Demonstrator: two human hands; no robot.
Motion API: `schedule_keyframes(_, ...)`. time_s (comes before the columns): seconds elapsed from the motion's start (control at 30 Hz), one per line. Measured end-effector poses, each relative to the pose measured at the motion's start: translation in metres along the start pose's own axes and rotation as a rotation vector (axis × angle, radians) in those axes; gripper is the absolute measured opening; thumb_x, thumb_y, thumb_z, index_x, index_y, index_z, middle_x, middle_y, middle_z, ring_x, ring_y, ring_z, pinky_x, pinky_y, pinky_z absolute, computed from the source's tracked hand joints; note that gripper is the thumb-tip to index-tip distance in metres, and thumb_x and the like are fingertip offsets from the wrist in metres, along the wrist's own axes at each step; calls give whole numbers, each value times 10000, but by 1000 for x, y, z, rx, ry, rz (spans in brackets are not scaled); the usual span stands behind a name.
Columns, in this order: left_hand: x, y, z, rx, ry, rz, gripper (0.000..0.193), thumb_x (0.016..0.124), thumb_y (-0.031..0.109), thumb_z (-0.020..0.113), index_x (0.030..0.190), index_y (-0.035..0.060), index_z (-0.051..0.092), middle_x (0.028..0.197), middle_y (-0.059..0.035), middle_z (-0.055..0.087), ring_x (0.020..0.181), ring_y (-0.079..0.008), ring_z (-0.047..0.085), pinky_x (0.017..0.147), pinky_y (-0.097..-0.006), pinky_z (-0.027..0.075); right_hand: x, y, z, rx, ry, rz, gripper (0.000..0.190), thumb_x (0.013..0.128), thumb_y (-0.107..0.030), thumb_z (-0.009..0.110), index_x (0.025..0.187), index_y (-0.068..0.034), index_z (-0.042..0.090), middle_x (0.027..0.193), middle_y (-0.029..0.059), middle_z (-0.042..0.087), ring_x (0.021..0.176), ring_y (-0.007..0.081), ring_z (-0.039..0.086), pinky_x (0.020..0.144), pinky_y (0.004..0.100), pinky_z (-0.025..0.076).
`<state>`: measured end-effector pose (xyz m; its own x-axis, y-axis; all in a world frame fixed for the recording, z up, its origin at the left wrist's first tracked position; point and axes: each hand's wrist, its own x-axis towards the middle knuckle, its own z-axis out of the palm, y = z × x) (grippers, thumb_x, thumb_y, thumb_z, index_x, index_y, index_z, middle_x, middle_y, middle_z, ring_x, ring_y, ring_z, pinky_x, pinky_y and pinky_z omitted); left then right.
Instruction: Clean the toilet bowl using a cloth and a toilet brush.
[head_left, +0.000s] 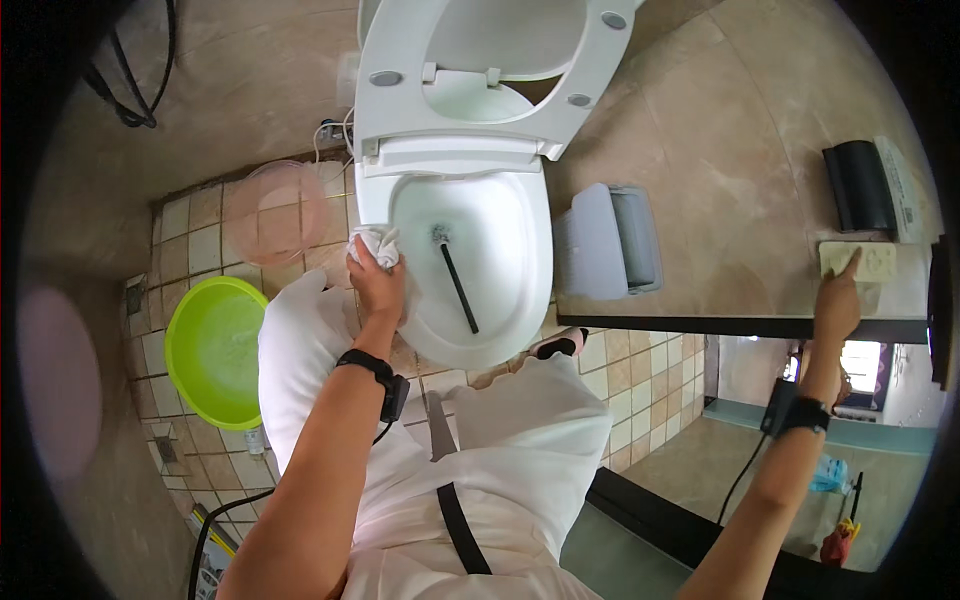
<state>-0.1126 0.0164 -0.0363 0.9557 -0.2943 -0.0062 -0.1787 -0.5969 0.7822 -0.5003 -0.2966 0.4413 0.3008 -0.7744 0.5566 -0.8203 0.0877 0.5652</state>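
My left hand (377, 285) grips a crumpled white cloth (375, 246) at the left rim of the white toilet bowl (517, 300). Far to the right, my right hand (838, 300) reaches a pale yellow wall plate (877, 262), one finger extended onto it. Inside the bowl lies a brush with a black handle (459, 289), its bristle end in the bowl's upper left. The toilet seat (397, 45) and lid stand raised behind the bowl.
A lime-green basin (180, 360) with cloudy liquid stands on the tiled floor at left, below a translucent pink basin (277, 214). A grey-white bin (592, 240) is right of the toilet. A black holder (859, 186) is above the plate.
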Motion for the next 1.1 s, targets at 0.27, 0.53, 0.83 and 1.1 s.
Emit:
schedule_keyframes(0.27,1,-1,-1,-13,-34,-28,866,728,220,742,1416,69,238,1335,-300,297,1179,-448,393,988,-462,366,-193,-227,7,727,-690,-792,374,813,-199,603,1183,-150,578,1004,173,626,855,356,608,750,426,488)
schedule_keyframes(0.53,-1,8,1,-36,-86,-43,875,753,217,731,1431,81,196,1365,-291,250,1204,-446,363,1002,-452,355,-311,-367,63,866,-1183,-1206,466,842,-262,600,1288,-167,506,1146,185,546,1060,345,535,899,391,443)
schedule_keyframes(0.83,0,12,-5,-9,-98,-63,880,756,194,727,1434,80,179,1364,-305,237,1220,-459,334,1020,-455,329,-358,-433,90,654,-1139,-1103,474,827,-216,603,1288,-178,502,1186,196,514,1072,355,532,934,401,441)
schedule_keyframes(1.1,-2,30,-12,12,-160,-128,884,751,195,732,1435,87,181,1363,-300,248,1206,-456,350,997,-458,353,-354,-432,91,682,-1021,-996,215,827,-126,552,1036,-90,585,1038,191,558,913,370,595,797,434,500)
